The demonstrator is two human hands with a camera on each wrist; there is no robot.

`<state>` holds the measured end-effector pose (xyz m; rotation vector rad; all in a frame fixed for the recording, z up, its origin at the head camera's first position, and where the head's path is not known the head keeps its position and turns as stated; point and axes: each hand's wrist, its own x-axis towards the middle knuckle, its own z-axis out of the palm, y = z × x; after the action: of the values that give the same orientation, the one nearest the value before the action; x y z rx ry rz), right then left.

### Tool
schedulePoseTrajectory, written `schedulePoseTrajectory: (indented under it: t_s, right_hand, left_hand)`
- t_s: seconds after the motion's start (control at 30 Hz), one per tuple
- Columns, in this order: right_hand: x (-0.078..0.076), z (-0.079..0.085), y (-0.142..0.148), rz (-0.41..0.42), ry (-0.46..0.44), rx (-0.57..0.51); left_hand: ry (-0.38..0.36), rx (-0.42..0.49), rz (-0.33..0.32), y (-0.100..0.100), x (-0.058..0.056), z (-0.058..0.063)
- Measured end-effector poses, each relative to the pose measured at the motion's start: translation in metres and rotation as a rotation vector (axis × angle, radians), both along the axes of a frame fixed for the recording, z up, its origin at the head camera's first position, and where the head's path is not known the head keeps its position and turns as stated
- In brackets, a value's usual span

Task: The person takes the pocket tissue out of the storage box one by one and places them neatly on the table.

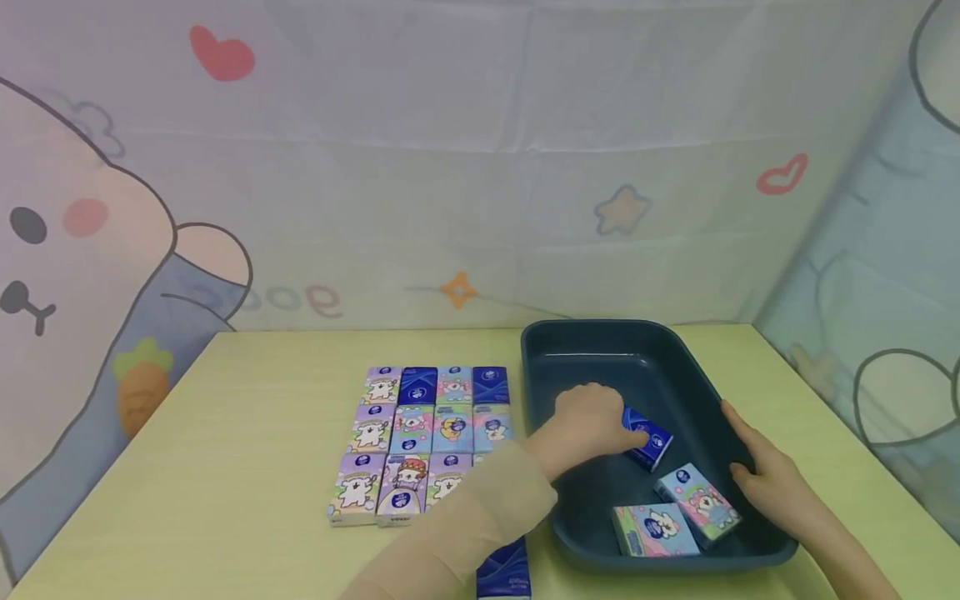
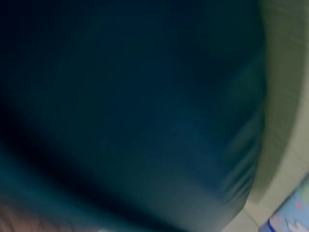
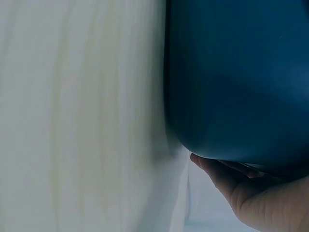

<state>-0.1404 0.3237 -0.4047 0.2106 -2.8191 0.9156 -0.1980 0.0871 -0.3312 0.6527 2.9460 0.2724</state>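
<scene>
In the head view a dark blue-green plastic tub [image 1: 577,358] stands on the table. My left hand [image 1: 588,421] reaches over its left side and pinches a dark blue tissue pack [image 1: 657,443], with the thumb on the pack and the other fingers mostly hidden. My right hand [image 1: 776,479] grips the tub's right rim, the thumb over the edge and the fingers along the outer wall [image 3: 231,116]. Two printed tissue packs, one pink and blue [image 1: 701,500] and one pale green and pink [image 1: 656,532], lie in the tub's near end.
Left of the tub, rows of small tissue packs [image 1: 412,429] lie edge to edge on the pale yellow table [image 1: 225,450]. My left sleeve covers part of them. Another blue pack [image 1: 506,571] lies at the near edge. A printed cloth [image 1: 450,167] hangs behind.
</scene>
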Motion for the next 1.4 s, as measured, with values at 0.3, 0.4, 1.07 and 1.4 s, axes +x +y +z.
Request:
schedulePoseTrajectory:
  t_s: [0.3, 0.4, 1.07, 1.4]
  right_hand:
    - [-0.002, -0.002, 0.000, 0.004, 0.019, 0.011]
    - [-0.002, -0.006, 0.001, 0.007, 0.032, 0.009]
    - [-0.002, -0.006, 0.001, -0.004, 0.037, 0.020]
    - [-0.001, -0.008, 0.002, -0.002, 0.061, 0.029]
  left_hand:
    - [0.099, -0.136, 0.033, 0.024, 0.002, -0.013]
    - [0.112, -0.201, -0.006, 0.029, 0.004, -0.016]
    - [-0.039, -0.308, -0.106, 0.033, 0.006, 0.020]
    - [-0.021, -0.372, 0.031, 0.066, 0.004, 0.018]
